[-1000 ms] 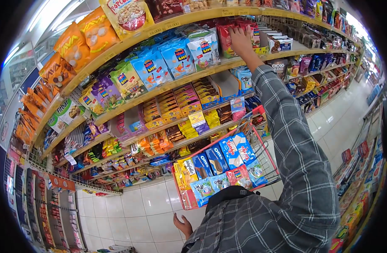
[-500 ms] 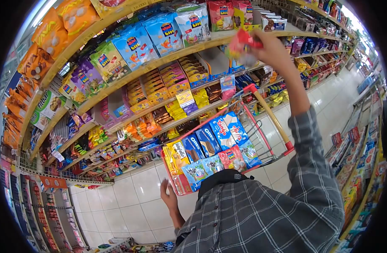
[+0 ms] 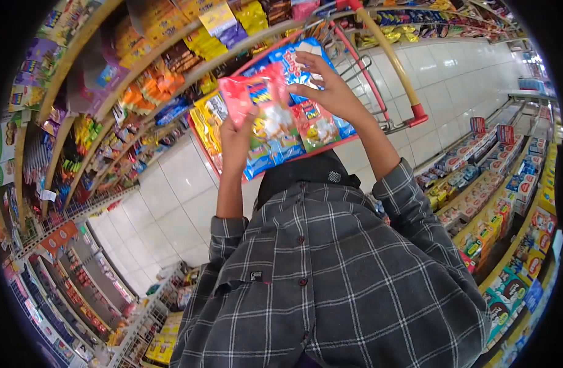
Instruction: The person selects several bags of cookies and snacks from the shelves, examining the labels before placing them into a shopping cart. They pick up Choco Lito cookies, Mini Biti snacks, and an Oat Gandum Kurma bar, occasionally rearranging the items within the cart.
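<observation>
Red, glossy packet point(image 3: 257, 101) is now above the shopping cart point(image 3: 387, 52), pinched by the left hand point(image 3: 237, 138); half a second ago, the right hand point(image 3: 330, 92) carried it alone. This right hand has fingers apart beside it; whether they touch, I cannot tell.

Both arms forward, in front of the torso. Bare brown left hand point(image 3: 237, 134) raised, closed in a grip; thumb point(image 3: 252, 116) up on its inner side, other fingers mostly hidden. Left forearm point(image 3: 232, 187) near vertical, wrist about straight. Bare brown right hand point(image 3: 330, 89) open, fingers point(image 3: 312, 59) spread and reaching inward, thumb apart from them, pointing at left-hand side. Right forearm point(image 3: 374, 142) slants up and inward. Dark grey, white-checked cloth sleeves point(image 3: 410, 199) on both arms, forearms exposed beyond cuffs. Hands apart, right one higher in view.
</observation>
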The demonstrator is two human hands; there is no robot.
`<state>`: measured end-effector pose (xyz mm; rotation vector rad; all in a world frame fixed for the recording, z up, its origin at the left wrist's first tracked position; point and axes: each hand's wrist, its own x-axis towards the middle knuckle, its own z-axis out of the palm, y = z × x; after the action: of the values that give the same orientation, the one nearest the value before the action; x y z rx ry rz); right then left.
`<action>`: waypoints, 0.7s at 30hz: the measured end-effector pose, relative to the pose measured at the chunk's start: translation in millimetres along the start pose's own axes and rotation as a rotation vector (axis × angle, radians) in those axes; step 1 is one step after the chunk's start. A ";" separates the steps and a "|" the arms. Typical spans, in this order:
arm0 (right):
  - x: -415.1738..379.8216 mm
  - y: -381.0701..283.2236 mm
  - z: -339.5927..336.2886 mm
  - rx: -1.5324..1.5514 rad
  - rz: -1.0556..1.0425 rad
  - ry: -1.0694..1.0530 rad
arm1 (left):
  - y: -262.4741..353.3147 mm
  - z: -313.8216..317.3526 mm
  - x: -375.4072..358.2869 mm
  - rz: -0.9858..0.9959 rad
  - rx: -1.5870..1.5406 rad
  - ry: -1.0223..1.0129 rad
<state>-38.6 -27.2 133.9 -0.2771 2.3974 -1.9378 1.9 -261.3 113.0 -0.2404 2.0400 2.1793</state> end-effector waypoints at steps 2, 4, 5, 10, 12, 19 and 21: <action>-16.2 35.0 7.9 0.103 0.239 -0.136 | -7.5 -8.2 -0.7 -0.071 -0.189 0.086; -33.2 48.8 19.8 0.289 0.362 -0.266 | -21.9 -15.0 -1.0 -0.160 -0.225 0.120; -42.5 55.2 26.2 0.382 0.423 -0.328 | -29.1 -18.2 -3.2 -0.202 -0.243 0.136; -68.7 81.6 55.2 0.451 0.663 -0.336 | -64.7 -14.4 -18.1 -0.397 -0.211 0.005; -79.6 116.7 56.2 0.414 0.618 -0.348 | -83.1 -22.6 -22.5 -0.530 -0.147 -0.084; -87.2 123.8 -60.9 0.020 0.558 -0.064 | -109.7 -36.5 -28.6 -0.528 -0.064 -0.128; -89.0 130.0 -83.6 -0.136 0.555 -0.002 | -115.5 -36.8 -28.5 -0.523 -0.029 -0.152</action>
<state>22.2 94.5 18.5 0.3480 2.2767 -1.5253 55.2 -290.2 4.3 -0.5259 1.6330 1.8399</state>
